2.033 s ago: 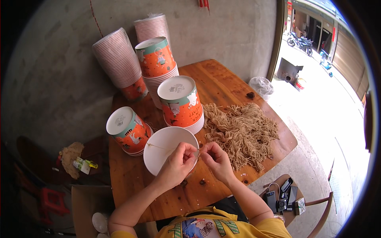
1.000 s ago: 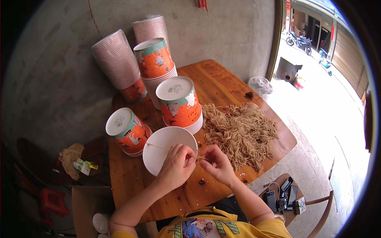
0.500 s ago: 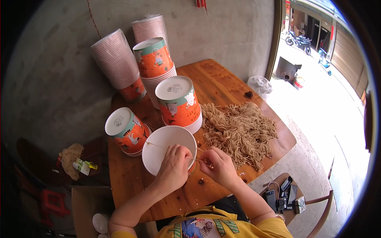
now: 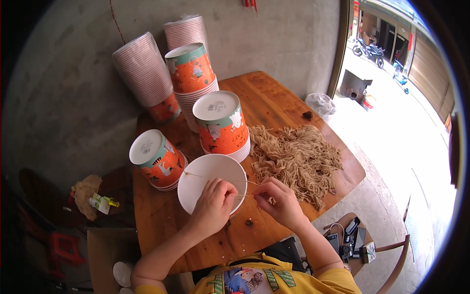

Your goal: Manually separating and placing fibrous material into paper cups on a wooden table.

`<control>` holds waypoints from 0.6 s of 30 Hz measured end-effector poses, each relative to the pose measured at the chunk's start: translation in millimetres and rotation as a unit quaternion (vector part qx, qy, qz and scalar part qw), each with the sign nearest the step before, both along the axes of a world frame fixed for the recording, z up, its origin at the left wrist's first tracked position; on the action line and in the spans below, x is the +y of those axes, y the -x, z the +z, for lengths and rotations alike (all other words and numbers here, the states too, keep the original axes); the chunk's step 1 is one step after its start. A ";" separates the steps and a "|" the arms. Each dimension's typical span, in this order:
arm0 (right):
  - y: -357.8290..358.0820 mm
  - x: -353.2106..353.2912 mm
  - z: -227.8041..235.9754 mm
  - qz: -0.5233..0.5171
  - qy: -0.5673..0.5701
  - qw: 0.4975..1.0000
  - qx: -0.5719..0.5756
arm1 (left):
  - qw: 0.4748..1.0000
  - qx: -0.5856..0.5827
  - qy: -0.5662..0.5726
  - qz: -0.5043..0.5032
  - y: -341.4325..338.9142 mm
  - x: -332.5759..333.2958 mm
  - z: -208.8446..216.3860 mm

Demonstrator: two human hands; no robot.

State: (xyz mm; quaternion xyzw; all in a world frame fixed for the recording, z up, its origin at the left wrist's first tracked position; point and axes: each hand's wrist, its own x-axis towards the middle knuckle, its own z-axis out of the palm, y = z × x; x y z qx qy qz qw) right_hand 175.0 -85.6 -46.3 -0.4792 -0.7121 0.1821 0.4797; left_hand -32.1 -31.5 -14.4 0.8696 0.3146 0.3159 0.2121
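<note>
Cord point(image 4: 245, 195), taut between the hands at the bucket's right rim. Left hand point(image 4: 214, 203), over the bucket point(image 4: 190, 193), and right hand point(image 4: 280, 202), just right of it, each pinch the cord between thumb and fingers. Farther right, a strand heap point(image 4: 298, 164); left, an inverted stack point(image 4: 159, 158); beneath, the table point(image 4: 183, 257).

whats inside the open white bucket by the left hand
Pale inner wall of the bucket shows, and a thin string runs across the opening. The left hand covers the lower right part, so whatever lies there cannot be seen.
</note>
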 end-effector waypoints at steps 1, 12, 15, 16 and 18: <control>0.9 -0.7 2.1 0.001 0.000 1.000 0.000 | 1.000 -0.003 0.013 -0.004 0.7 -0.1 0.0; 10.0 2.1 21.1 -0.022 -0.151 0.987 -0.057 | 0.996 -0.071 0.048 -0.009 -13.3 -14.1 8.4; 7.8 1.0 17.6 -0.041 -0.218 0.968 -0.117 | 0.996 -0.079 0.035 -0.008 -16.4 -16.8 9.7; 8.8 2.3 13.6 -0.047 -0.238 0.959 -0.143 | 0.998 -0.056 0.012 -0.004 -14.4 -17.5 10.7; 11.1 -0.3 12.6 -0.049 -0.245 0.959 -0.135 | 0.999 -0.035 -0.010 -0.008 -14.2 -20.3 13.0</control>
